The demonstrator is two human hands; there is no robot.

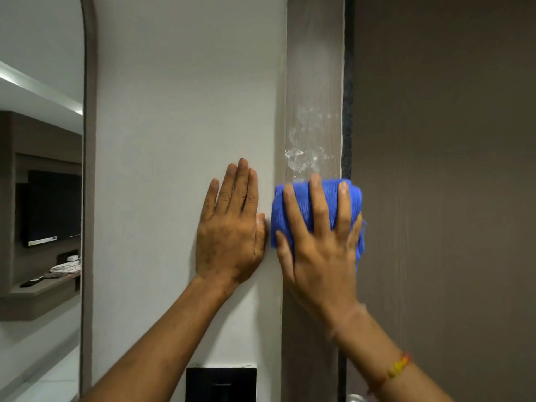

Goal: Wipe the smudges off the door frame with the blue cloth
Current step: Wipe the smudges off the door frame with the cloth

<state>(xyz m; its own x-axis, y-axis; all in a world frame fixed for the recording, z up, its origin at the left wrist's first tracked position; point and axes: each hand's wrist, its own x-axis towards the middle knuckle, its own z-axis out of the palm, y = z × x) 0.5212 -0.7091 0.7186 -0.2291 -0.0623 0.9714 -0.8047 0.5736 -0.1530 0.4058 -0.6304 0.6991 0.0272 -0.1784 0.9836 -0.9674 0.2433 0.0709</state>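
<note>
A grey wood-grain door frame [314, 68] runs upright through the middle of the view. White smudges [301, 158] speckle it just above the blue cloth [322, 198]. My right hand [316, 248] presses the folded blue cloth flat against the frame, fingers spread over it. My left hand [232, 227] lies flat on the white wall [185, 140] just left of the frame, fingers together and holding nothing.
A brown door [449, 169] fills the right side, with its metal handle [355, 398] at the bottom edge. A tall mirror [40, 198] on the left reflects a room with a television. A black wall plate [221, 384] sits low on the wall.
</note>
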